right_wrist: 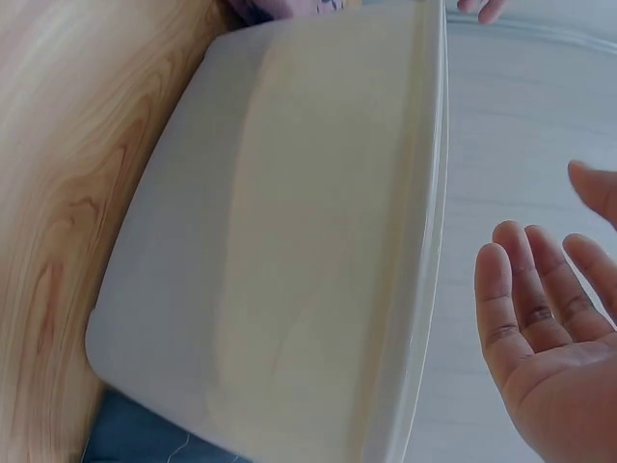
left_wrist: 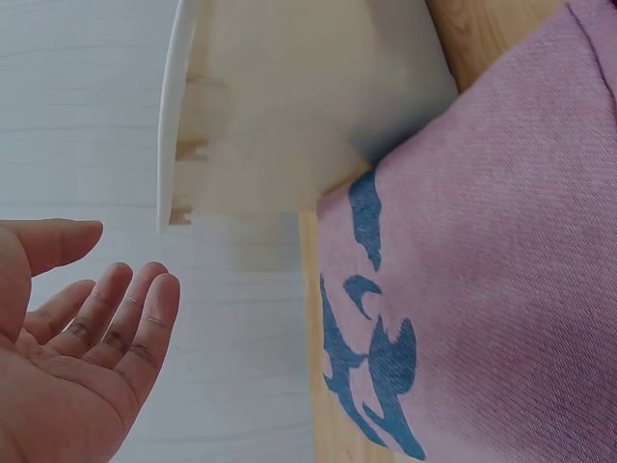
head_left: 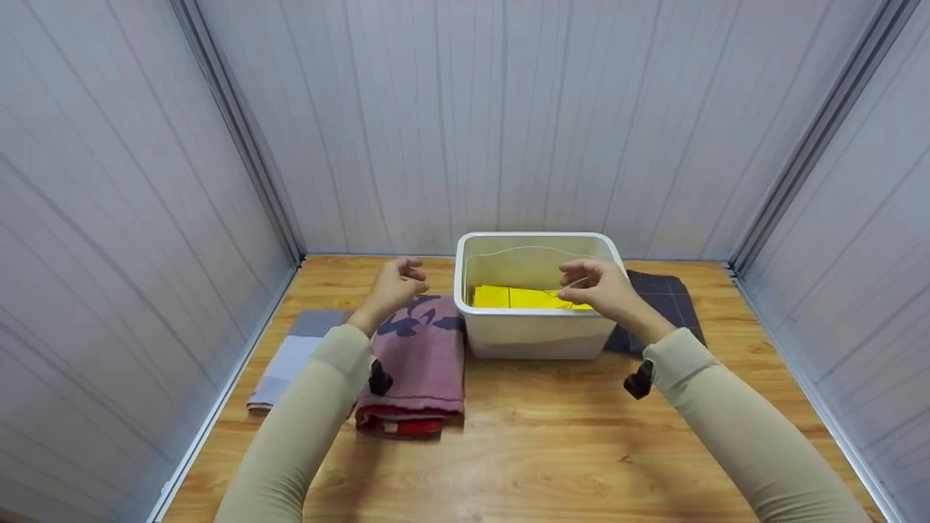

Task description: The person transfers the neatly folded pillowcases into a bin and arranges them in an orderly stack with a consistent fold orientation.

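A white plastic bin stands on the wooden table, with folded yellow cloth inside. My right hand is raised over the bin's right side, its fingers loosely bent; the right wrist view shows nothing in that palm. Left of the bin hovers my left hand, above the far end of a folded mauve cloth with a dark blue pattern. In the left wrist view its fingers are relaxed and hold nothing. The mauve cloth lies against or very near the bin's left wall.
At the far left lies a folded grey and pale blue cloth, partly behind the left sleeve. A dark checked cloth sits right of the bin, partly hidden by it and the right arm. Panelled walls enclose the table at the back and sides.
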The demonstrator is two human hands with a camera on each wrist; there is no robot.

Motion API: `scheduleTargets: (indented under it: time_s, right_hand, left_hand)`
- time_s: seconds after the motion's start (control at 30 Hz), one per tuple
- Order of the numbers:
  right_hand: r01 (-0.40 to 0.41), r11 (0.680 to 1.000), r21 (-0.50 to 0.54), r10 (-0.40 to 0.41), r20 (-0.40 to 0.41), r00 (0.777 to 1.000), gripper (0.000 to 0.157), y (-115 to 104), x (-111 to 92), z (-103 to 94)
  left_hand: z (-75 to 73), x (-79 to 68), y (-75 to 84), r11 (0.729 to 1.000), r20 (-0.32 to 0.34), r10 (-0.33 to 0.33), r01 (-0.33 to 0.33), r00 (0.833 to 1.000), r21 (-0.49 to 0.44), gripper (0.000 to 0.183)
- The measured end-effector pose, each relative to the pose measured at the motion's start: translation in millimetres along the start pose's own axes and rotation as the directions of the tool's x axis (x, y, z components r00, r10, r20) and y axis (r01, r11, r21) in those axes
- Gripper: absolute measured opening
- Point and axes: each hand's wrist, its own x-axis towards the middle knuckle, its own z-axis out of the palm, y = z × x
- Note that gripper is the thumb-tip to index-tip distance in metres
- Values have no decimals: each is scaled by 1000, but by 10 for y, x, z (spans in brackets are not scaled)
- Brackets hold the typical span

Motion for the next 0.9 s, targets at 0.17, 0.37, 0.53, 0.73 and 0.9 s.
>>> scheduleTargets:
  time_s: [0.17, 0.37, 0.53, 0.73, 0.9]
  right_hand:
    - [43, 999, 16, -44, 46, 998, 54, -60, -11, 117]
    - [73, 997, -6, -73, 82, 994, 55, -89, -32, 225]
    - [75, 997, -4, -74, 114, 991, 56, -90, -56, 293]
    - [91, 996, 22, -93, 170, 981, 58, -120, -114, 358]
    - [84, 996, 38, -90, 220, 971, 60, -128, -155, 416]
  left_hand:
    - [-87, -63, -71, 1000, 26, -22, 22, 999, 4, 55]
    - [-162, -142, -191, 999, 35, -52, 52, 998, 12, 56]
    - [-198, -204, -296, 998, 33, -64, 64, 997, 18, 56]
    - [-270, -282, -421, 996, 41, -75, 73, 996, 42, 59]
    - [-330, -361, -555, 991, 40, -102, 98, 994, 86, 61]
